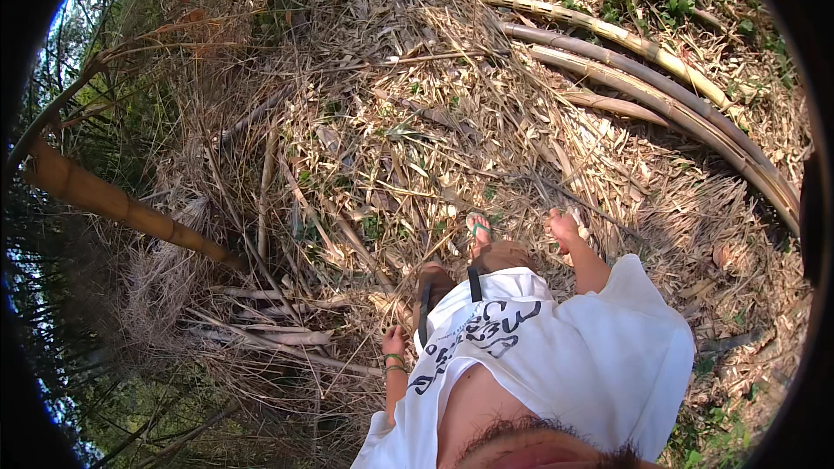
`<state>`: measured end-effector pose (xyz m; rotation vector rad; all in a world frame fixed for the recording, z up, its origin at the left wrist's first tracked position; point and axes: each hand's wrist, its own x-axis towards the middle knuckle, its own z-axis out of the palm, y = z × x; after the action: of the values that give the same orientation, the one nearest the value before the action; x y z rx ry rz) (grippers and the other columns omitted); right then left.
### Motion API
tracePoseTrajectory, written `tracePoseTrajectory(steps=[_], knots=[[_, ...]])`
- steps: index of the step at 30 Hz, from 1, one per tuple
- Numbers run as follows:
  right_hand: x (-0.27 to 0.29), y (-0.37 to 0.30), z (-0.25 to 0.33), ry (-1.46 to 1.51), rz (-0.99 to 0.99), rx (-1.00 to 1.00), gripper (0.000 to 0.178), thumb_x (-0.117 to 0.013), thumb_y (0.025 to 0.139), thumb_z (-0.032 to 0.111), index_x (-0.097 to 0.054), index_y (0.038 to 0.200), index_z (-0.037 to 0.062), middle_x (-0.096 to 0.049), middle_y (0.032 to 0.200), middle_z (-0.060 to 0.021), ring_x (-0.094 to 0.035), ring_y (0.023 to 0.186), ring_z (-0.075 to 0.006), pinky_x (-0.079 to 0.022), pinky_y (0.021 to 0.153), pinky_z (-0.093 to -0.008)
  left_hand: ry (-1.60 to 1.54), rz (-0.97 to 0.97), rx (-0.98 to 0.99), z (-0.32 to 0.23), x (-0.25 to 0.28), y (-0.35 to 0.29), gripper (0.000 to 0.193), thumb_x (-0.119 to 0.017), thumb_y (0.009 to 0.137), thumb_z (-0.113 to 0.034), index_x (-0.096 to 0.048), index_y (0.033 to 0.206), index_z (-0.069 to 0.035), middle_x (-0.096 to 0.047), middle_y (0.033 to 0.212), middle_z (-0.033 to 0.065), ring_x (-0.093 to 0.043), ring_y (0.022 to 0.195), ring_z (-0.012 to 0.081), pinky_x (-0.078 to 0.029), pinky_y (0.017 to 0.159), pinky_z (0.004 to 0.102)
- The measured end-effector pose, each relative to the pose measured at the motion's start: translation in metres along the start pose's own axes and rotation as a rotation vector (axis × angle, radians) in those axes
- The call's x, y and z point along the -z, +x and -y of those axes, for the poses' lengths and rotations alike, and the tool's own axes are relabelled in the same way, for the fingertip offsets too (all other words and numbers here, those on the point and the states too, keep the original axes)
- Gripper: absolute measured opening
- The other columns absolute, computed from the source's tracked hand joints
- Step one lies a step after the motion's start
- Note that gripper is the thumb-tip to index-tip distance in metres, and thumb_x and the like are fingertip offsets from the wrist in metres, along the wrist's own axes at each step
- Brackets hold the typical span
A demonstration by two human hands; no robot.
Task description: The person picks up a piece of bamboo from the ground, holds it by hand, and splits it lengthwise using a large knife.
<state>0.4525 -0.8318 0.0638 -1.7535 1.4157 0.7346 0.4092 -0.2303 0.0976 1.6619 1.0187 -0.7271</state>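
Observation:
My right hand (565, 227) hangs low over the dry litter, its fingers curled. Beside it shows a small pale piece (583, 224), and a thin dark stick-like length (599, 210) runs past it on the far side; whether my fingers grip either one I cannot make out. My left hand (394, 340) is down at my left side, closed, near a heap of dry twigs. Green bands (395, 362) circle that wrist. Anything inside its fingers is hidden. Between the hands one foot in a green-strapped sandal (479, 226) stands on the litter.
Long bamboo poles (660, 91) lie curving across the ground at the far right. From the left a thick yellow-brown bamboo stem (130, 208) slants into tangled dry branches (174, 278). Broken stalks (287, 337) lie left of my left hand. Dry leaves and sheaths (417, 122) cover the uneven ground.

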Motion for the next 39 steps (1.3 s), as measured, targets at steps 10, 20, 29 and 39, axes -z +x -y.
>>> tracePoseTrajectory(steps=[10, 20, 29, 39], knots=[[0.056, -0.032, 0.017, 0.286, -0.089, -0.11, 0.047, -0.055, 0.092, 0.043, -0.066, 0.078, -0.0011, -0.048, 0.051, -0.0073, -0.043, 0.04, -0.0186, -0.033, 0.039, -0.0371, 0.379, 0.022, -0.137, -0.091, -0.07, 0.035, 0.031, -0.06, 0.091, -0.018, -0.063, 0.113, 0.002, -0.067, 0.111, 0.0126, -0.063, 0.099, 0.0252, -0.049, 0.085, 0.0351], [0.066, 0.001, 0.078, 0.273, -0.147, -0.371, 0.052, -0.046, 0.093, 0.048, -0.065, 0.07, 0.0048, -0.046, 0.05, -0.0049, -0.04, 0.039, -0.0174, -0.033, 0.038, -0.0347, 0.453, 0.134, -0.032, -0.205, -0.115, 0.095, 0.035, -0.058, 0.09, -0.031, -0.065, 0.107, -0.001, -0.07, 0.096, 0.0135, -0.065, 0.083, 0.0264, -0.05, 0.071, 0.0394], [0.127, 0.02, 0.271, 0.46, -0.134, -0.184, 0.044, -0.055, 0.089, 0.042, -0.066, 0.071, 0.0033, -0.05, 0.054, -0.0043, -0.047, 0.043, -0.0167, -0.038, 0.042, -0.0333, 0.12, 0.137, -0.147, -0.484, -0.132, 0.208, 0.027, -0.055, 0.095, -0.022, -0.058, 0.114, -0.004, -0.065, 0.086, 0.006, -0.061, 0.071, 0.0149, -0.045, 0.056, 0.0271], [0.156, 0.07, 0.383, 0.665, -0.153, 0.003, 0.02, -0.071, 0.074, 0.015, -0.057, 0.067, 0.0026, -0.05, 0.053, -0.0037, -0.045, 0.04, -0.014, -0.036, 0.039, -0.0312, 0.269, 0.179, -0.275, -0.634, -0.197, 0.225, 0.036, -0.061, 0.093, -0.03, -0.061, 0.115, -0.001, -0.068, 0.096, 0.0063, -0.066, 0.081, 0.0165, -0.049, 0.068, 0.0301]])
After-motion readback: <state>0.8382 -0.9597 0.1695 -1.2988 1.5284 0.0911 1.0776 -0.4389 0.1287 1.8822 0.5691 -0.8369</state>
